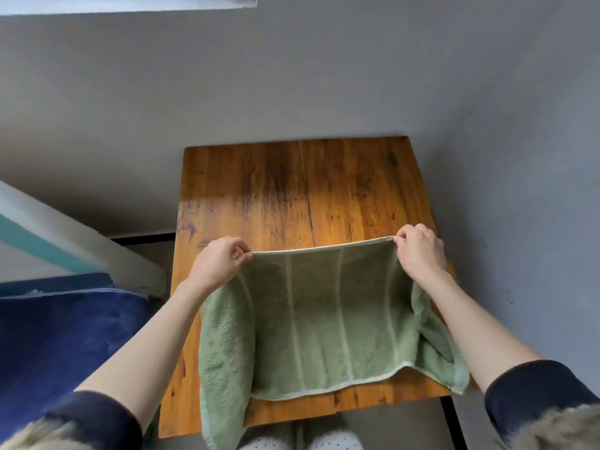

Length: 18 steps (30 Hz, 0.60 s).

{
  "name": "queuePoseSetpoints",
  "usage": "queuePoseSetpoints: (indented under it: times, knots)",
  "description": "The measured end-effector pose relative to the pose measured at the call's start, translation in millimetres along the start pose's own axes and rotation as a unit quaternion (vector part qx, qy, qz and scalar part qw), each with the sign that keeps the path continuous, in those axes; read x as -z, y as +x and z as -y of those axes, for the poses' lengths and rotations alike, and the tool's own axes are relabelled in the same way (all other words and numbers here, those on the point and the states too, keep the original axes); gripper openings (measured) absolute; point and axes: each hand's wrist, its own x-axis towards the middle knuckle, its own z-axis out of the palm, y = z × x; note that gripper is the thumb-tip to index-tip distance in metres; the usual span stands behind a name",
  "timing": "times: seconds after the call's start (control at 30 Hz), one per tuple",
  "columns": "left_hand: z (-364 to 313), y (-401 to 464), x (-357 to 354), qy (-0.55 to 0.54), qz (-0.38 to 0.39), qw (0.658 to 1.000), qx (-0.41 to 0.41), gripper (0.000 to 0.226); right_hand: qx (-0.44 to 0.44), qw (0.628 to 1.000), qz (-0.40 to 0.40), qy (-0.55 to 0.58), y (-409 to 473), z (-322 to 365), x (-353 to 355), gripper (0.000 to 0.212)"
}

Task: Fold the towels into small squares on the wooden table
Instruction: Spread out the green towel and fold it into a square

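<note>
The wooden table (341, 190) stands against the grey wall, its far half bare. You hold a green towel (324, 319) up over the near half, its top hem stretched left to right between your hands, the cloth hanging toward you and its side flaps drooping. Your left hand (220, 261) and right hand (420, 251) each pinch a top corner. Both are equally near; the bare wood lies just beyond your fingers.
</note>
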Motion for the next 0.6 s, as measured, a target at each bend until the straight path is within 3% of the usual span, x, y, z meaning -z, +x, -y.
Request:
queuePoseSetpoints:
  times: [0.2,0.37,0.6]
  knots:
    - [4,51,-15,-0.007,-0.004,1.000,0.015,0.012,-0.005,0.999,0.025,-0.033,50,3,-20,0.025]
    - [24,56,-37,-0.031,0.019,0.997,0.069,0.029,0.012,0.997,0.069,-0.037,63,7,-45,0.033]
    - [74,-9,-71,-0.046,-0.008,0.983,0.180,0.033,0.097,0.969,0.229,-0.018,4,56,-104,0.051]
